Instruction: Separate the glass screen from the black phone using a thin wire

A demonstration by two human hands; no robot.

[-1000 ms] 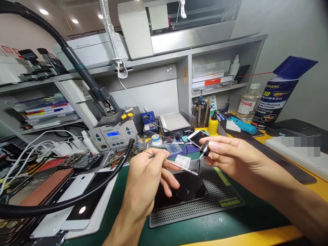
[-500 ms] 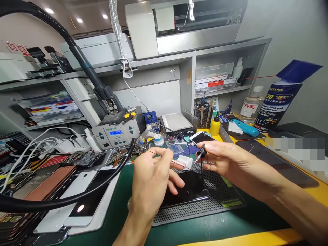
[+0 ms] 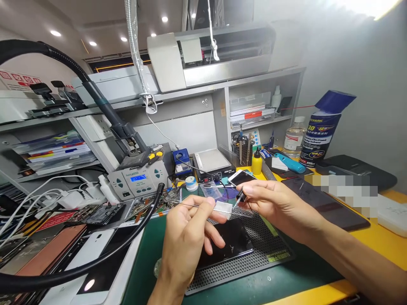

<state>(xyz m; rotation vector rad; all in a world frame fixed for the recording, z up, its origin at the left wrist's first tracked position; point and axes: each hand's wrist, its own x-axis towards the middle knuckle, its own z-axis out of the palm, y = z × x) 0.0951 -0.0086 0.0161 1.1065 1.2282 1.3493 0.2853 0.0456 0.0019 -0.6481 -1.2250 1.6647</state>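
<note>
My left hand [image 3: 184, 241] pinches a thin flat piece [image 3: 244, 213], seen almost edge-on, between thumb and fingers; its exact kind is unclear. Between my right fingers is a soldering iron [image 3: 241, 197] with a black grip, a metal tip and a cable. Its tip points down-left at the thin piece, close to its surface; contact is hard to tell. My right hand [image 3: 275, 202] is closed round the iron. Below both hands, a black phone [image 3: 237, 240] with marks on its glass lies on a grey perforated mat [image 3: 270, 254], partly covered by my left hand.
Phones and phone parts [image 3: 104, 258] crowd the left side, crossed by a black hose [image 3: 127, 250]. Behind stand a control unit with a blue display [image 3: 138, 178], a flat heating plate [image 3: 211, 159], a yellow bottle [image 3: 257, 162] and a spray can [image 3: 319, 137]. A dark panel [image 3: 324, 203] lies right.
The view has tilted upward and shifted, so the shelf and bench sit lower in the picture. Both hands keep their holds, with the iron's tip still by the thin piece.
</note>
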